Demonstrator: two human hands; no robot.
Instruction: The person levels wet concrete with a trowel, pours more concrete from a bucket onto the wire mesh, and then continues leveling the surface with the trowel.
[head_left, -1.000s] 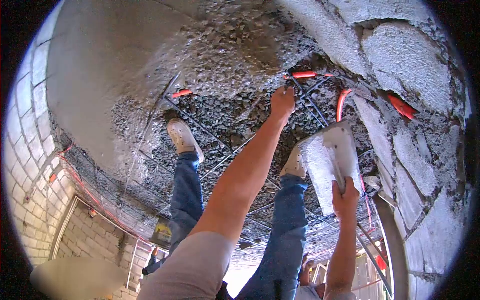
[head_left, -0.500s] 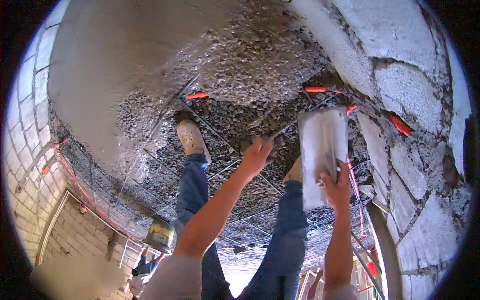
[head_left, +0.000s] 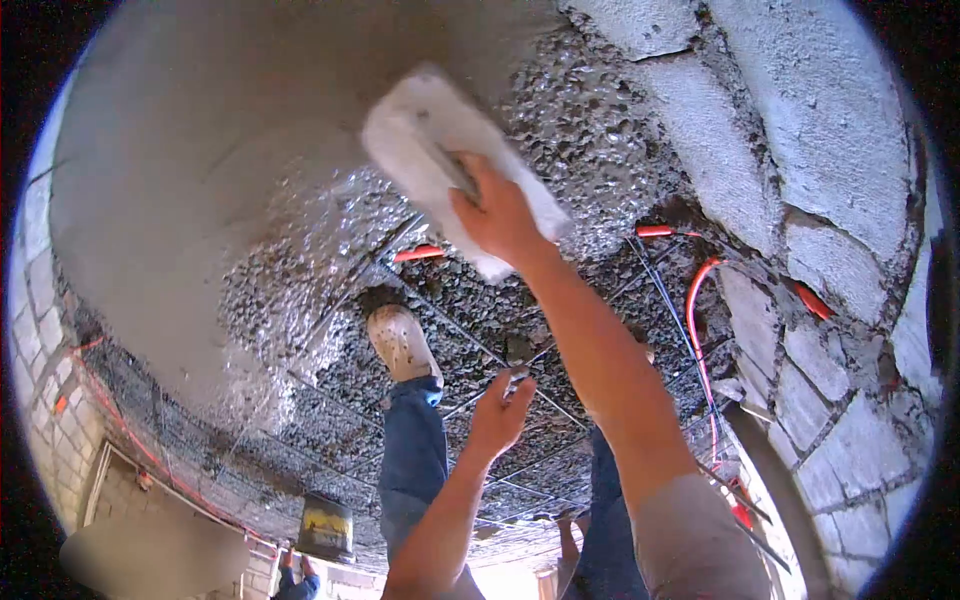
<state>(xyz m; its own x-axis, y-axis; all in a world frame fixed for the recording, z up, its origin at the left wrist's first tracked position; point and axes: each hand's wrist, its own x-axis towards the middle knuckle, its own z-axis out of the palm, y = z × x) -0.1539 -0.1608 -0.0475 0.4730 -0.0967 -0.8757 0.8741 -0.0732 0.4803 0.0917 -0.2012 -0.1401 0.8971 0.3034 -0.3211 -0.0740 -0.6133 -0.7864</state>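
My right hand [head_left: 497, 215] is closed round the handle of a rectangular finishing trowel [head_left: 405, 125], slightly blurred. The trowel lies over the border between smooth wet concrete [head_left: 210, 110] and rougher, stony concrete [head_left: 590, 130]; whether its blade touches the surface cannot be told. Lower down, my left hand [head_left: 497, 420] has its fingers curled, with something small and greyish at the fingertips that I cannot make out. It hovers above the steel mesh [head_left: 450, 310] and loose gravel, between my legs.
My muddy left shoe [head_left: 400, 342] stands on the mesh. Orange conduit [head_left: 697, 300] rises beside the rough block wall [head_left: 800, 130] on the right. A yellow-marked bucket [head_left: 327, 527] is at lower left, near another person's legs [head_left: 296, 577]. A block wall also borders the left.
My right hand has swung the trowel from the right side, up and left onto the concrete. My left hand has dropped lower in view. The camera view has shifted slightly.
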